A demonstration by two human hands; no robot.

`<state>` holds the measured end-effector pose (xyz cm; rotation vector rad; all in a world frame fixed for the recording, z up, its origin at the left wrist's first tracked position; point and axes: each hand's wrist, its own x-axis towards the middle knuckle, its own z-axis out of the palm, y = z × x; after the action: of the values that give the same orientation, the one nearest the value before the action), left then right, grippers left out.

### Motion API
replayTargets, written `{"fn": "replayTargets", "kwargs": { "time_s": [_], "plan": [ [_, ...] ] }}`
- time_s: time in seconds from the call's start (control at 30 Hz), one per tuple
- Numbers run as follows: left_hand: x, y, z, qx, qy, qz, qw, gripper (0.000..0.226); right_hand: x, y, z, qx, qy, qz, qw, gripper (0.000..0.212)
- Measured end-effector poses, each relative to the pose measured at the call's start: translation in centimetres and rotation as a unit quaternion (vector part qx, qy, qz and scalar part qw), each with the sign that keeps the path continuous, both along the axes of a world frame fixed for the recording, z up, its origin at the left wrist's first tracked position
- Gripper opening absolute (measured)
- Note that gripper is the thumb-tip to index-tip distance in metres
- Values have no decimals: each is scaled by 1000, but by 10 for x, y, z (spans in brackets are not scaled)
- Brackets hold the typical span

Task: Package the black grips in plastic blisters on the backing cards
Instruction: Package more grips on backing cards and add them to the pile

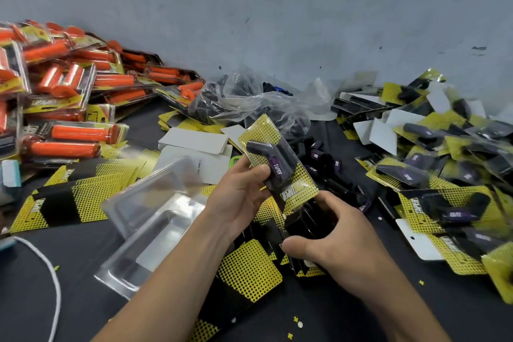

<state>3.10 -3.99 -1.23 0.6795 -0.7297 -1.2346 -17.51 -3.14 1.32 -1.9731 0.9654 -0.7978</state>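
Holding 1 finished pack point(280, 166) above the tabletop point(77, 253), mid-view, w/ both hands. Long axis near upright in view but tilted: top end up and left twd the grey wall point(277, 8), bottom end down and right. Printed face twd camera.

Left hand point(238, 191) on the pack's left edge, fingers curled over the front, one fingertip just beside the purple "TAPER" label. Right hand point(330, 233) at the dark lower end, thumb and fingers curled round it; cannot tell if gripping the pack alone or also cards beneath.

Inside the pack: 1 black grip point(266, 150), matte, bent like an elbow, short arm pointing left, long arm along the card. Over it a clear glossy blister point(288, 147), on a backing card point(261, 128) w/ yellow dot print and black band.

Left of the hands, flat on the tabletop: 2 empty blisters point(150, 216), clear, rectangular, rounded corners, overlapping. Around them several loose cards point(61, 203), yellow/black, some white side up.

Behind the pack: crumpled clear plastic bag point(249, 103) w/ dark pieces inside, and loose grips point(324, 158), black w/ purple labels, too jumbled to count.

Far right: heap of black packs point(444, 175), too many to count. Far left: heap of orange packs point(69, 86), likewise. White cord point(52, 280) lower left.
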Motion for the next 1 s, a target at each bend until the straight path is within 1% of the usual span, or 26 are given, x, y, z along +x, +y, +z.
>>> {"fn": "replayTargets", "kwargs": {
  "time_s": [0.1, 0.3, 0.4, 0.5, 0.73, 1.0],
  "plan": [
    [-1, 1, 0, -3, 1, 10, 1000, 52, -2, -5, -2, 20, -11, 10, 1000, 66],
    [-4, 1, 0, -18, 5, 20, 1000, 49, -8, -14, -12, 64, -34, 13, 997, 71],
    [-5, 2, 1, -18, -4, 5, 1000, 50, -8, -14, -11, 60, -39, 30, 997, 61],
    [-10, 3, 0, -17, -28, -27, 999, 46, -6, -13, -11, 76, -47, 36, 995, 52],
    [-11, 2, -1, -5, -23, -19, 1000, 46, -4, -14, -14, 102, -111, -8, 989, 47],
    [-12, 2, -2, -9, -29, -23, 999, 41, -2, -13, -15, 97, -120, -40, 987, 38]
  ]
}}
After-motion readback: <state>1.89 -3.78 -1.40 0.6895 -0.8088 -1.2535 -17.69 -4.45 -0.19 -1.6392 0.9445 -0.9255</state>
